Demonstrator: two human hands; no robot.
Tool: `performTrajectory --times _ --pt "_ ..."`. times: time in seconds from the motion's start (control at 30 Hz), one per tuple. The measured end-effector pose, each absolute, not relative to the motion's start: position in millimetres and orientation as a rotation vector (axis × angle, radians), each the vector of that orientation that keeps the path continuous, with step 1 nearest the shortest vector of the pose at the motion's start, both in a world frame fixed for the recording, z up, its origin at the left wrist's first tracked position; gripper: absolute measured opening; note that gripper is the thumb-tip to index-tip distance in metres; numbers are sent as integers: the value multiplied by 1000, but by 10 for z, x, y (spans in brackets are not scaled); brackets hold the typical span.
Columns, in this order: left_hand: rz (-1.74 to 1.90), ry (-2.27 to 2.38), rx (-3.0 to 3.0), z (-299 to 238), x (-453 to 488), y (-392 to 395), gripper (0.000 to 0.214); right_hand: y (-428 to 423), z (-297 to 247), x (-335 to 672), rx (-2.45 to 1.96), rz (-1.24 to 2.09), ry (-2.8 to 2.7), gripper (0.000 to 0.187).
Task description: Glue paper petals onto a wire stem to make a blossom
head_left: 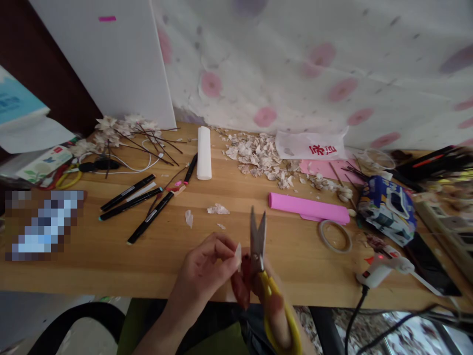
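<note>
Over the table's front edge, my left hand [209, 268] pinches a small, pale, translucent flake [238, 254] between thumb and fingertips. To its right, my right hand [279, 315] is closed on yellow-handled scissors [258, 246], their blades pointing away from me and slightly apart. A glossy dark red, rounded thing [241, 291] sits between both hands, below the flake; its kind and which hand bears it are unclear. Beyond my hands, several thin pale flakes [218, 209] lie on the wooden table [166, 266].
Black markers [125, 192] and twig-stemmed pale flowers [121, 130] lie left. Behind are a white roll [204, 153] and a heap of dry flakes [254, 150]. Rightward are a pink roll [308, 207], a tape ring [335, 236], a wipes pack [388, 207] and a corded glue gun [384, 266], its red light lit.
</note>
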State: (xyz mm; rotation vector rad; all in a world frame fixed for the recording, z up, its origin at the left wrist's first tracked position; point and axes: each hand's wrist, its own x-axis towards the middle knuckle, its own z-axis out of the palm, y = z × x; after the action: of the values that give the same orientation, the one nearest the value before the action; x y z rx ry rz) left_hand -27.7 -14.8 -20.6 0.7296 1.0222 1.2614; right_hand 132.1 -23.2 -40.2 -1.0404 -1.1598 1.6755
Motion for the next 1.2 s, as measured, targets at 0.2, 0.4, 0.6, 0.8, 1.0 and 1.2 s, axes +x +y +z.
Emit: performTrajectory --times 0.2,0.4,0.6,0.8,1.0,1.2 --pt "1225 1034 711 -112 -323 -82 18 -315 -318 1447 -1107 1543 -1556 110" --pt "1268 1047 760 -106 -277 -83 17 -349 -303 1406 -1191 1379 -1730 107" --pt "1305 1048 750 -146 -267 -108 16 -297 -377 1385 -1179 1412 -1669 106" --pt "1292 1044 739 -141 -304 -115 17 -244 -394 1365 -1163 1559 -1578 109" --pt "1260 1062 696 -91 -361 -92 17 -254 -402 1377 -1201 1673 -1515 108" --pt "1349 1100 716 -159 -288 -82 16 -364 -236 1331 -1239 1423 -1574 96"
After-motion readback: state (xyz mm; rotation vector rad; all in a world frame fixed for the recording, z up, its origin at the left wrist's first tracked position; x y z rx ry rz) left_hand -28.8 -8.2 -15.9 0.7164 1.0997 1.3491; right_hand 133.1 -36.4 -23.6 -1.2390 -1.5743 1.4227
